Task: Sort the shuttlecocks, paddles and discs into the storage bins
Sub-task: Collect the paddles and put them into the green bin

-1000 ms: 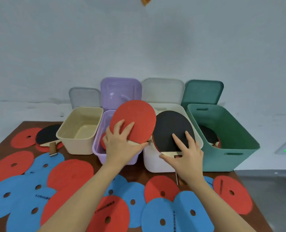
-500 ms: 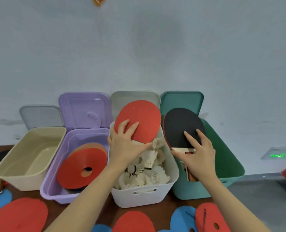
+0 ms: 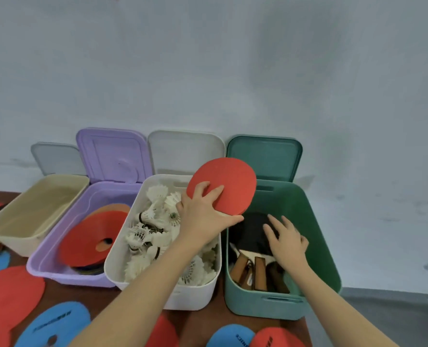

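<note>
My left hand (image 3: pixel 203 214) grips a red-faced paddle (image 3: pixel 225 184) at its neck and holds it tilted over the back edge between the white bin (image 3: pixel 119 249) and the green bin (image 3: pixel 318 249). Inside the green bin, my right hand (image 3: pixel 286 242) rests with straight, spread fingers on a black-faced paddle (image 3: pixel 251 234), which lies on other paddles with wooden handles (image 3: pixel 259 272). White shuttlecocks (image 3: pixel 153 234) fill the white bin. The purple bin (image 3: pixel 45 261) holds red and orange discs (image 3: pixel 90 236).
A beige bin (image 3: pixel 30 214) stands at the far left. Four bin lids lean on the wall behind, among them the green lid (image 3: pixel 264 157). Red discs (image 3: pixel 10 291) and blue discs (image 3: pixel 55 324) lie on the brown table in front of the bins.
My right hand has lowered the black paddle into the green bin. My left hand has carried the red paddle rightwards to the green bin's edge. The view has shifted to the right.
</note>
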The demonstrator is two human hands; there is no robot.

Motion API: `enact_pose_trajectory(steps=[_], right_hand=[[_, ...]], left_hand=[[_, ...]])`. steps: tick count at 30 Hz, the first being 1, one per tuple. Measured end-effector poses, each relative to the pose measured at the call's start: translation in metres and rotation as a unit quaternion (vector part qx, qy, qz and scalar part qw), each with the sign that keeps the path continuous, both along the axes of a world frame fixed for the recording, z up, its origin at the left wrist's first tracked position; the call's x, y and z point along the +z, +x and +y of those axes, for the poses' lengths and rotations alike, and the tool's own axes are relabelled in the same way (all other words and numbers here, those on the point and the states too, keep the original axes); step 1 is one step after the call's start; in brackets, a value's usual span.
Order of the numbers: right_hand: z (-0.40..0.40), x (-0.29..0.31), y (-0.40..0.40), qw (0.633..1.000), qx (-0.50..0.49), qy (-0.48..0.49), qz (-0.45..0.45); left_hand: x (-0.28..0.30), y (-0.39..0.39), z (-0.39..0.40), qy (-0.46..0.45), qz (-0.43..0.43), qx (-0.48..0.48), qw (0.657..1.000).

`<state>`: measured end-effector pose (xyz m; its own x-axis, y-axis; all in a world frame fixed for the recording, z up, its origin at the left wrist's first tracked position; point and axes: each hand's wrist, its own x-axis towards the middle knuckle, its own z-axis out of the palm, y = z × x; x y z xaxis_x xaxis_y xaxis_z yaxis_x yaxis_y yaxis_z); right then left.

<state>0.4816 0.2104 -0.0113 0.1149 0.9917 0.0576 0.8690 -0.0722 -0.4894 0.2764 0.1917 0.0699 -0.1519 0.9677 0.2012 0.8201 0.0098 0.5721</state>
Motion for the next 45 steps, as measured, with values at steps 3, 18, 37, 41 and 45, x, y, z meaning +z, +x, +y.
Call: enact_pose_trajectory(steps=[3, 18, 37, 41, 45], right_hand=[[-0.009, 0.025, 0.008, 0.979, 0.033, 0.158, 0.123], [-0.024, 0.018, 0.064, 0.977, 0.123, 0.133, -0.114], [-0.059, 0.019, -0.043, 0.94, 0.275, 0.192, -0.064], [-0.08, 0.025, -0.089, 0.931, 0.302, 0.197, -0.063], [-0.102, 0.026, -0.146, 0.929, 0.311, 0.197, -0.03]], left_hand=[[-0.004, 0.028, 0.002, -0.019, -0.008, -0.008, 1.0], [-0.046, 0.099, 0.006, -0.143, 0.015, -0.103, 0.984], [-0.032, -0.038, -0.073, -0.008, 0.181, -0.063, 0.981], [-0.033, -0.088, -0.101, -0.002, 0.18, -0.036, 0.983], [-0.032, -0.143, -0.136, 0.024, 0.167, -0.005, 0.986]])
